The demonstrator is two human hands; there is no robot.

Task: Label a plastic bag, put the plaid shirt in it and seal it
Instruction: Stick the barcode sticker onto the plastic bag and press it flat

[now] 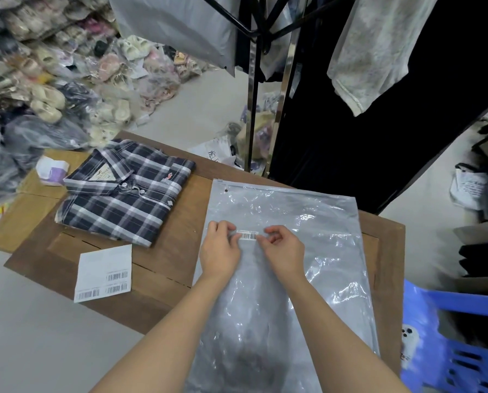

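The left hand [219,249] and right hand [283,247] each pinched one end of a small barcode label [247,235], the left grip on its left end, the right grip on its right. The label lay stretched between the two grips, against the clear plastic bag [291,268] spread flat beneath both hands on the wooden tabletop [177,268]. The folded plaid shirt [123,191] lay well left of the left grip, apart from the bag. A sticker sheet [103,272] lay near, left of the left wrist.

- Left hand [220,251] and right hand [284,249] pinch a barcode label [247,234] over the plastic bag [308,222], seemingly touching it.
- Plaid shirt [123,191] lies folded beside it.
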